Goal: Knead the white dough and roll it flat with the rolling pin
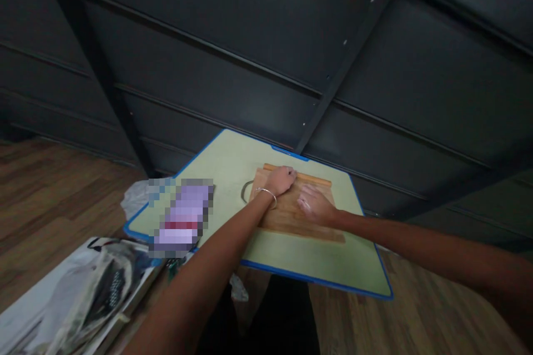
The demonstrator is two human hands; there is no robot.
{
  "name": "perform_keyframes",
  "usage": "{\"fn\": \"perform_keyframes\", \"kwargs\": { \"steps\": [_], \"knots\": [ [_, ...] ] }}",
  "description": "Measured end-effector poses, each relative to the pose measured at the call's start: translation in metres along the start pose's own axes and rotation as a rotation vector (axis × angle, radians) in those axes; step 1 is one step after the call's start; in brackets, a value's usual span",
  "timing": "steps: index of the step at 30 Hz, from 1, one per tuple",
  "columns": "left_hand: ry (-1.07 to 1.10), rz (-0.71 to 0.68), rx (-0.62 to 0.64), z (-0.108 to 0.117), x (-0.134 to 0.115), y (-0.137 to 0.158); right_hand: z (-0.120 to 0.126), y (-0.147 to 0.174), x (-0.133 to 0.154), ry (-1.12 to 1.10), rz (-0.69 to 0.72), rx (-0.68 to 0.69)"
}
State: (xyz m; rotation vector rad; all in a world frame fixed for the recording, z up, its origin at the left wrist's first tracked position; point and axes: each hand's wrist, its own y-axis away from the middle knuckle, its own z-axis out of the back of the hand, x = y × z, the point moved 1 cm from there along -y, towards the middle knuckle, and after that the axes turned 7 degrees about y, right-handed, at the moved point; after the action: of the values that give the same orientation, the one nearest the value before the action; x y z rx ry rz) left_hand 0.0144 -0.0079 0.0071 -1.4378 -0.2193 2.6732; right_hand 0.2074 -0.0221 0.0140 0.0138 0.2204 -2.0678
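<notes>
Both your hands are over the board (pixel 287 223), a flat brown wooden piece lying on the counter (pixel 345 269), toward its far side. The counter has a pale green top with a blue rim, and it stands close to the dark panelled wall (pixel 216 55).

Your left hand (pixel 281 179) is at the far edge of the board, by the rod (pixel 315 178), a thin wooden one that runs along that edge. The hand covers part of the rod, and its fingers are curled inward; you cannot tell from here whether they grip it. A thin bracelet (pixel 273 195) circles your left wrist.

Your right hand (pixel 317 206) is over the middle right of the board, nearer to you than the rod. Its fingers are bent and look whitish toward the tips; whether they hold anything cannot be told. The two hands are near each other but apart.

A curved loop (pixel 244 193) shows at the board's left side. Farther left on the counter is a purple item (pixel 185 213), blurred into blocks. Past the counter's left edge is a clear plastic bag (pixel 135 201), and lower left, a cloth bag (pixel 100 288). Your dark-clad legs (pixel 283 316) are below the near edge, above the wooden floor (pixel 353 327).
</notes>
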Motion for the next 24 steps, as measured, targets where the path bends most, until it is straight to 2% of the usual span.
{"fn": "perform_keyframes", "kwargs": {
  "steps": [4, 7, 10, 12, 18, 24],
  "knots": [
    [-0.044, 0.007, 0.047, 0.002, -0.005, 0.002, 0.014, -0.009, -0.004, -0.229, 0.003, 0.096],
    [-0.066, 0.025, 0.069, 0.003, -0.006, 0.002, 0.011, -0.025, -0.005, -0.373, -0.146, 0.169],
    [-0.078, 0.031, 0.074, 0.004, -0.007, 0.003, 0.002, -0.041, -0.003, -0.377, -0.348, 0.166],
    [-0.055, 0.022, 0.078, 0.004, -0.007, 0.004, -0.002, -0.045, -0.001, -0.348, -0.389, 0.153],
    [-0.001, -0.011, 0.056, 0.002, -0.004, 0.003, 0.006, -0.026, 0.007, -0.160, -0.281, 0.087],
    [0.201, -0.104, -0.014, -0.004, 0.005, 0.001, 0.010, -0.022, 0.007, -0.092, -0.206, 0.033]
  ]
}}
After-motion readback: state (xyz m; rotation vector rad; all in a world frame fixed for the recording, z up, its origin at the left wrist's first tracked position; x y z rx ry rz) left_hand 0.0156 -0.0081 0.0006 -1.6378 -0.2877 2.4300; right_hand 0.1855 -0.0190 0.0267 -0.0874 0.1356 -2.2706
